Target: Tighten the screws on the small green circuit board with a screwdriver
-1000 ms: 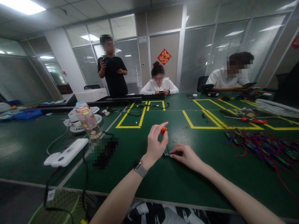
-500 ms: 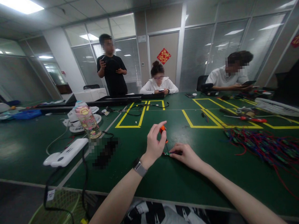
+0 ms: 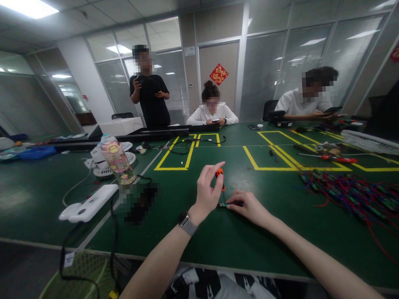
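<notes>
My left hand (image 3: 206, 191) pinches the orange handle of a small screwdriver (image 3: 220, 174), held upright with its tip down on a tiny green circuit board (image 3: 222, 205) on the green table (image 3: 224, 242). A watch sits on that wrist. My right hand (image 3: 247, 206) lies low on the table, fingers pressed on the right end of the little board, holding it in place.
A tangle of red, blue and green wires (image 3: 355, 195) spreads at the right, with a red-handled tool (image 3: 334, 159) behind it. At the left stand a drink bottle (image 3: 117, 159), a white device (image 3: 89, 208) and black cables. Three people are at the table's far side. A green basket (image 3: 73, 290) sits below the near edge.
Nothing has clearly changed; my left hand keeps the screwdriver on the board with only slight finger shifts, and the right hand stays put.
</notes>
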`<state>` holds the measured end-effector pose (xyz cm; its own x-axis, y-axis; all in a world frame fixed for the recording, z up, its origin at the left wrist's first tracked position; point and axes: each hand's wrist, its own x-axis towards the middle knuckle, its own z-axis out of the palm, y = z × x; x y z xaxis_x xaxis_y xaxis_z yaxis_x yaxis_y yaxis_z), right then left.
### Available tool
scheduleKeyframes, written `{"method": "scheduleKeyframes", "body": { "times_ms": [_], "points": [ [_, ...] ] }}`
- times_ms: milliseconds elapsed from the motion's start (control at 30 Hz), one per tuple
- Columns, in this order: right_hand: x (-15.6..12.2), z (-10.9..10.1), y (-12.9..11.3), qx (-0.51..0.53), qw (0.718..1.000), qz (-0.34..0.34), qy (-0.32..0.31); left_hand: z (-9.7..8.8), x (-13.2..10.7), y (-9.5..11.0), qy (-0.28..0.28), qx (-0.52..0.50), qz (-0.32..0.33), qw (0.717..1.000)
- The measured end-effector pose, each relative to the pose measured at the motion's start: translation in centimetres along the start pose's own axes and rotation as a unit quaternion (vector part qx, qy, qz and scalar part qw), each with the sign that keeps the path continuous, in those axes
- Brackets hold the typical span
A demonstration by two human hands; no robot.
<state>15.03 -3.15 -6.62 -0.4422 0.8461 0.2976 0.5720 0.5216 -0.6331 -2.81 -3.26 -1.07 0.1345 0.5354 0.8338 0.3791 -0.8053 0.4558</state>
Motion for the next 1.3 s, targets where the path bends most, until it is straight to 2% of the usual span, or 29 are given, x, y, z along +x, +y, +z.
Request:
{"method": "scheduleKeyframes", "body": {
  "times_ms": [267, 400, 700, 1033, 1300],
  "points": [
    [0.04, -0.02, -0.23, -0.006, 1.0, 0.005, 0.004, 0.3, -0.01, -0.19, 0.045, 0.034, 0.016, 0.998],
    [0.05, -0.01, -0.32, -0.01, 1.0, 0.01, 0.002, 0.39, -0.13, -0.34, 0.063, 0.054, 0.004, 0.997],
    [-0.02, 0.13, 0.08, 0.0, 1.0, 0.004, 0.004, 0.28, -0.12, -0.13, 0.018, 0.014, -0.003, 1.0],
    [0.01, -0.01, -0.21, -0.016, 1.0, 0.007, 0.001, 0.52, -0.12, -0.36, 0.054, 0.031, 0.017, 0.998],
    [-0.02, 0.1, 0.06, -0.007, 1.0, -0.004, 0.006, 0.48, -0.35, -0.27, -0.013, -0.02, -0.004, 1.0]
  ]
}}
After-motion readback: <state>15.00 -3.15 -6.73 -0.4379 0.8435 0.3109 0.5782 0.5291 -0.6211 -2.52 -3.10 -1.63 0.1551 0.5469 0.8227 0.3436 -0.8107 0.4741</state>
